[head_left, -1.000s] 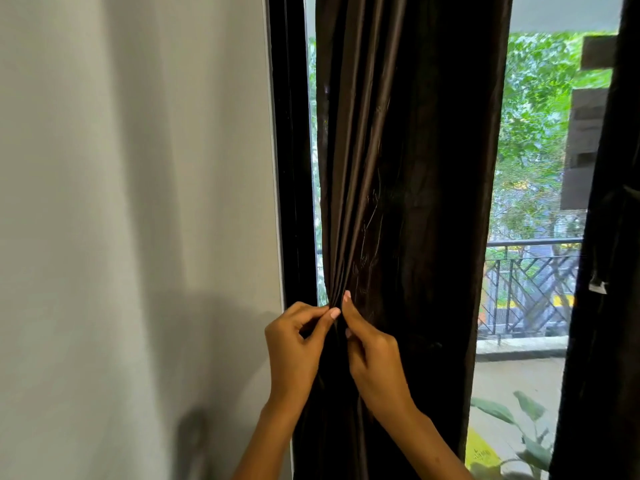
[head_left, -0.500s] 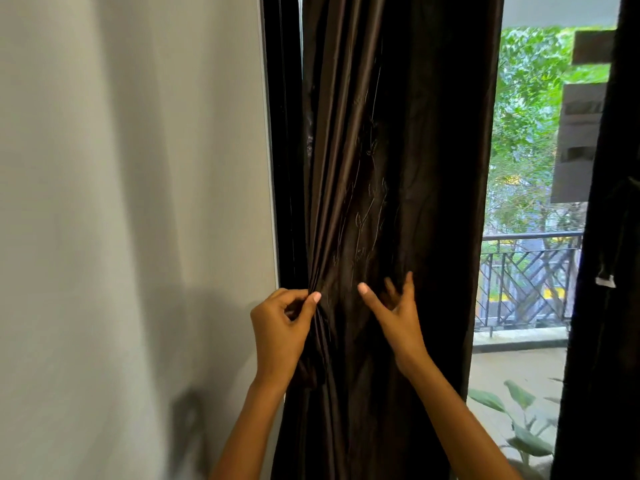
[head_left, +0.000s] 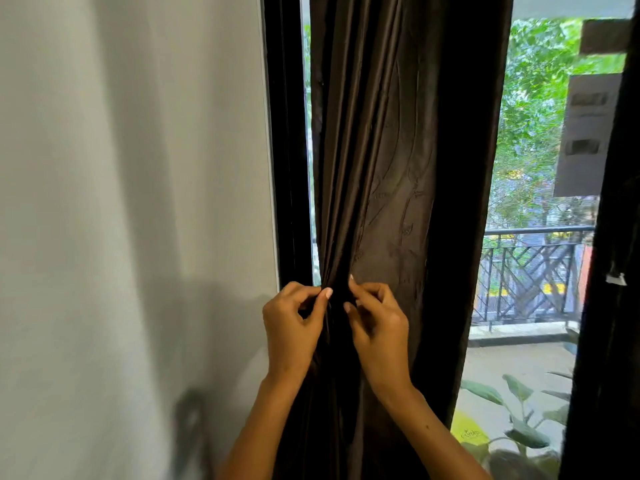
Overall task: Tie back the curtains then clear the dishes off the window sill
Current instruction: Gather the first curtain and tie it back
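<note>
A dark brown curtain (head_left: pixel 391 161) hangs gathered in folds in front of the window, beside the black frame. My left hand (head_left: pixel 292 327) pinches the gathered fabric at its left side between thumb and forefinger. My right hand (head_left: pixel 379 320) is close beside it, fingers curled and pinching the folds from the right. The two hands nearly meet at the narrowest part of the gather. I cannot make out a tie-back against the dark cloth. No dishes and no window sill are in view.
A grey wall (head_left: pixel 131 202) fills the left half. The black window frame (head_left: pixel 287 150) stands between wall and curtain. A second dark curtain (head_left: pixel 609 306) hangs at the right edge. Through the glass are a balcony railing (head_left: pixel 530 271), trees and leafy plants (head_left: pixel 519 420).
My right hand, spread open on the curtain half a second ago, has come back left beside my left hand and now pinches the gathered folds. The left hand has kept its pinch.
</note>
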